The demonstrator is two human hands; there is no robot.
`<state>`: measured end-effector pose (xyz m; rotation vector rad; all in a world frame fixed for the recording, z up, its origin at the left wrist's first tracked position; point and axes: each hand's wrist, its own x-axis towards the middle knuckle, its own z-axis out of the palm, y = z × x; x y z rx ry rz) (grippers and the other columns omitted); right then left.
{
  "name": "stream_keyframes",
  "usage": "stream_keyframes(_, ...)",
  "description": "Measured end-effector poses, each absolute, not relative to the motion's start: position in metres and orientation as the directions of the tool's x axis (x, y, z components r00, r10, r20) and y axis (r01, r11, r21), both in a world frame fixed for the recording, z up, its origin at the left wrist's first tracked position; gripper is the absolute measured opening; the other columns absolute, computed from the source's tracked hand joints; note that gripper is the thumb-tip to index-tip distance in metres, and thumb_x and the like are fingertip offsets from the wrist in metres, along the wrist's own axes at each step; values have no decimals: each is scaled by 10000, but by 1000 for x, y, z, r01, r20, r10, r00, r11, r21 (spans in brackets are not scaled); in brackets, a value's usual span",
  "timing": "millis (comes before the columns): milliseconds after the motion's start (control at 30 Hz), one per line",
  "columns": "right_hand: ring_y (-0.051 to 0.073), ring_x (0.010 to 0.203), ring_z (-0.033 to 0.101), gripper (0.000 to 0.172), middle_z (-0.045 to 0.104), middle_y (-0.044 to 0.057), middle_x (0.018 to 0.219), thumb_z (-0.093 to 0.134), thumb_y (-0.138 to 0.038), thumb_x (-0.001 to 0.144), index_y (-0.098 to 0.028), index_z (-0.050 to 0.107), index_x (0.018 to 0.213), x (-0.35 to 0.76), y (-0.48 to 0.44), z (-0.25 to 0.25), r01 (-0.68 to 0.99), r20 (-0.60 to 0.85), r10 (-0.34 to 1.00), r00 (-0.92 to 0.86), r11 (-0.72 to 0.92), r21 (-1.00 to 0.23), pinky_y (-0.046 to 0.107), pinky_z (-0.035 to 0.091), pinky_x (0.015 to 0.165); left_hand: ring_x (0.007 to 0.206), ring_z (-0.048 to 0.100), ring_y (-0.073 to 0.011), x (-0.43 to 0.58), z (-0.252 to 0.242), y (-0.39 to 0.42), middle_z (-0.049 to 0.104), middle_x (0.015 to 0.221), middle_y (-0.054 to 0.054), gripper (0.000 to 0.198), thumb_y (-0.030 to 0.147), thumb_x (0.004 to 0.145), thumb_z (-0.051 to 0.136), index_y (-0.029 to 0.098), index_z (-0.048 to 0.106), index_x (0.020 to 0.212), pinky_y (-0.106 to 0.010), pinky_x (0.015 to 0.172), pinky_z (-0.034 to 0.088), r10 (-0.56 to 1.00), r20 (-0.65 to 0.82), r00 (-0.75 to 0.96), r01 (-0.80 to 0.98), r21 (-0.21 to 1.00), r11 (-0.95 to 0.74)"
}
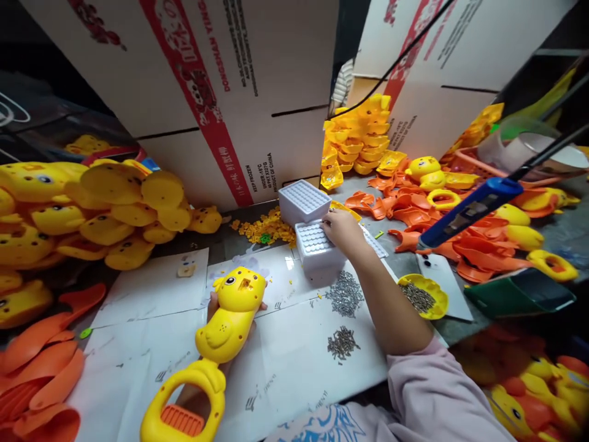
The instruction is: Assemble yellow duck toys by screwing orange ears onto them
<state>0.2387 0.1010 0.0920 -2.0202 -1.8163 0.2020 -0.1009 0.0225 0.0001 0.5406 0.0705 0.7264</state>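
My left hand (213, 305), mostly hidden behind it, grips a yellow duck-shaped toy (222, 334). The toy has a ring handle with an orange ribbed trigger, an eye on its head and small screw holes. My right hand (345, 232) is at the near white box (317, 255), its fingertips closed together at the edge of the box's top. Whatever is between them is too small or hidden to make out. Rows of rounded white shapes fill the top of this box. Behind it stands a similar white box (304, 202).
Two screw piles, silvery (344, 294) and darker (343, 344), lie on the white sheet. Right are a yellow dish (437, 301) of screws, a blue electric screwdriver (472, 212) and orange parts (478, 252). Yellow duck shells (119, 215) are heaped left; cartons (285, 67) stand behind.
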Motion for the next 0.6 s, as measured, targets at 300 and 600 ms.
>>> stream_keyframes(300,237,958,621,213,692,152,960,499,-121,926,-130,698,849,218,86,115,846,184,983,22,80,-528,402,474,900,669,740,-207,-94,3,10,743,1158,-230,801,747,875,525,119,596,1368,-252,538,578,662,-25,749,-556,519,649)
stream_keyframes(600,110,672,584,175,680,28,783,607,-298,883,-158,671,800,129,25,122,384,-134,882,-451,57,-922,227,444,581,822,757,-239,-89,8,-2,784,1034,-140,711,690,827,664,98,710,1219,-264,704,611,715,-91,693,-590,497,636)
